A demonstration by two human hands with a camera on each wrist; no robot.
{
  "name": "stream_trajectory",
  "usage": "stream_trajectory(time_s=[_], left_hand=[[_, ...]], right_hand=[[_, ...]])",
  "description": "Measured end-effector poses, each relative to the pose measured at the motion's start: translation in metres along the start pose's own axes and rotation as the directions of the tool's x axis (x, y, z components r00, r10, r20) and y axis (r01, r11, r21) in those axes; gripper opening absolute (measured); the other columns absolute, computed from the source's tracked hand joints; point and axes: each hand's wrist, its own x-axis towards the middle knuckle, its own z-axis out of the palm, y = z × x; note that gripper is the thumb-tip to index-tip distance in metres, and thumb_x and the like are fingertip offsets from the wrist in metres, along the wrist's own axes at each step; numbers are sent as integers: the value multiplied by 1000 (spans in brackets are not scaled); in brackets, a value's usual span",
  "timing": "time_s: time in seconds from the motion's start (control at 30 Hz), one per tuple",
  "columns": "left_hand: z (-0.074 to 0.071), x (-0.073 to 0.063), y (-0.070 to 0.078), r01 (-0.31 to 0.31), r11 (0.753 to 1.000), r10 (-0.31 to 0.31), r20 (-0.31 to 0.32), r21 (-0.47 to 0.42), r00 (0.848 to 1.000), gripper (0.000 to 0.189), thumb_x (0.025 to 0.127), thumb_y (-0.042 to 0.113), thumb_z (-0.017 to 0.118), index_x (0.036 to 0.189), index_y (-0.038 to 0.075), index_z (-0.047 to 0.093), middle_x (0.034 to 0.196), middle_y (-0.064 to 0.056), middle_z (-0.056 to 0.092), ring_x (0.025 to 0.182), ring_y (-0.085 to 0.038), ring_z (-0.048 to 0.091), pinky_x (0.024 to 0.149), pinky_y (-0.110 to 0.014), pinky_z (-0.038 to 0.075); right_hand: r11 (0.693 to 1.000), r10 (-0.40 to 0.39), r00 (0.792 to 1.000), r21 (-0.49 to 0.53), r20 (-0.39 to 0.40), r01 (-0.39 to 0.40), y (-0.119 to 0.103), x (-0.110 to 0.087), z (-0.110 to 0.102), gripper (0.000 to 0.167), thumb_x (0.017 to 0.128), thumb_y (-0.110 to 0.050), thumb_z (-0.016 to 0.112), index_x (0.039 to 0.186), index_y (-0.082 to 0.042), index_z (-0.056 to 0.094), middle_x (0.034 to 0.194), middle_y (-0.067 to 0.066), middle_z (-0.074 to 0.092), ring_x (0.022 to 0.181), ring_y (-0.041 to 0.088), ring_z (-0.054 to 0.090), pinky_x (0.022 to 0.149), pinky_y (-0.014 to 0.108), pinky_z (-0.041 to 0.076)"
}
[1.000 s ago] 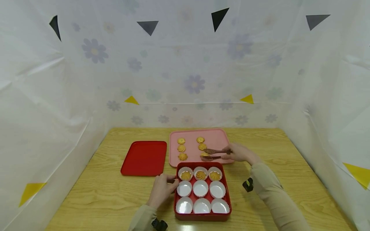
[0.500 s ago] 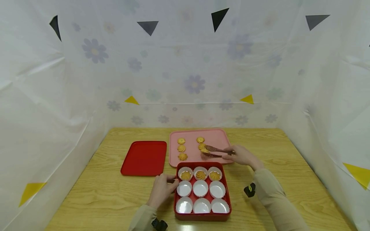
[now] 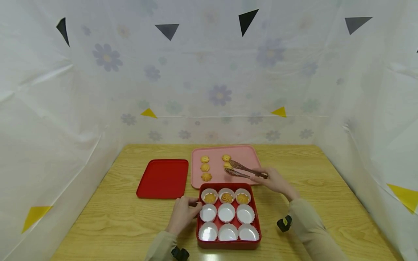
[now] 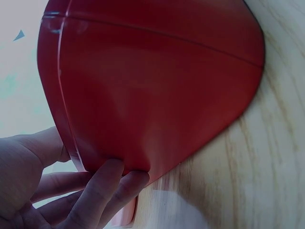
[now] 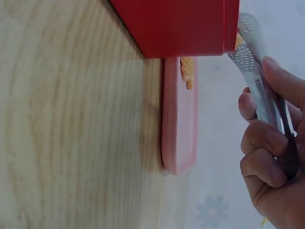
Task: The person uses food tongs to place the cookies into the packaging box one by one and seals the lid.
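Observation:
My right hand (image 3: 272,179) holds metal tongs (image 3: 243,168) with perforated tips above the pink tray (image 3: 246,154). In the right wrist view, a piped cookie (image 5: 239,40) shows between the tong tips; from the head view the tongs cover it. My left hand (image 3: 183,214) grips the left side of a red box (image 3: 258,221), fingers against its outer wall and thumb near the rim, as the left wrist view also shows. Inside the box stand rows of white paper cups (image 3: 226,213). Cookies (image 3: 226,197) fill the far row of cups; the nearer rows hold none.
Several cookies (image 3: 205,168) lie in two columns on the pink tray behind the box; the tongs partly cover one in the right column. A flat red lid (image 3: 163,179) lies left of the tray on the wooden table (image 3: 114,221). A flowered sheet (image 3: 209,72) encloses the table.
The tongs have closed round the right column's nearest cookie and lifted it off the pink tray. My right hand has shifted slightly right. My left hand and the box stay put.

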Motion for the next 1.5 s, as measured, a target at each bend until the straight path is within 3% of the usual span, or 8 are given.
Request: stream_trajectory(time_s=[0.23, 0.5, 0.73, 0.8, 1.0, 1.13, 1.5], left_hand=[[0, 0, -1, -9, 1000, 9, -6, 2, 1000, 29, 86, 12, 68, 108, -3, 77, 88, -12, 79, 76, -11, 67, 63, -21, 52], [1, 1, -2, -16, 1000, 16, -21, 14, 1000, 29, 85, 13, 68, 107, -3, 77, 87, -11, 79, 76, -11, 68, 63, -21, 52], [0, 0, -1, -20, 1000, 20, -14, 11, 1000, 28, 86, 12, 68, 107, -3, 77, 87, -11, 79, 75, -11, 68, 63, -21, 52], [0, 1, -1, -21, 1000, 21, -11, 13, 1000, 27, 86, 12, 68, 107, -3, 77, 87, -11, 79, 76, -12, 68, 63, -22, 53], [0, 0, -2, -28, 999, 28, -12, 20, 1000, 27, 86, 12, 68, 107, -2, 78, 89, -11, 79, 80, -14, 70, 65, -24, 54], [0, 0, -2, -26, 1000, 26, -11, 15, 1000, 27, 86, 13, 68, 107, -2, 78, 90, -13, 79, 80, -15, 71, 66, -24, 54], [1, 0, 0, -13, 999, 14, -19, 34, 1000, 26, 86, 14, 69, 105, -1, 78, 93, -14, 79, 81, -15, 69, 65, -25, 53]], right_hand=[[997, -75, 997, 20, -9, 75, -4, -8, 7, 43, 96, -27, 67, 129, -1, 66, 101, 9, 72, 80, 6, 55, 68, 23, 48], [984, -176, 980, 2, 91, 177, -18, -16, 7, 40, 97, -26, 65, 128, 0, 66, 106, 13, 72, 82, 2, 53, 69, 23, 48], [980, -177, 968, -62, 179, 191, -37, -18, 9, 42, 96, -39, 65, 127, -11, 69, 120, 7, 73, 84, 4, 56, 73, 24, 48], [967, -221, 955, -87, 199, 241, -42, -17, 10, 38, 96, -38, 65, 124, -13, 71, 117, 4, 73, 83, 3, 56, 72, 24, 49], [930, -298, 914, -132, 276, 343, -53, -14, 16, 30, 96, -33, 67, 119, -15, 73, 87, -8, 65, 71, -2, 46, 64, 19, 44], [926, -281, 907, -161, 314, 343, -59, -12, 21, 31, 96, -39, 65, 116, -16, 74, 79, -13, 58, 69, -4, 45, 63, 17, 43], [908, -278, 898, -213, 343, 362, -69, -12, 26, 37, 96, -38, 65, 120, -11, 73, 80, -12, 62, 71, -4, 46, 65, 17, 42]])
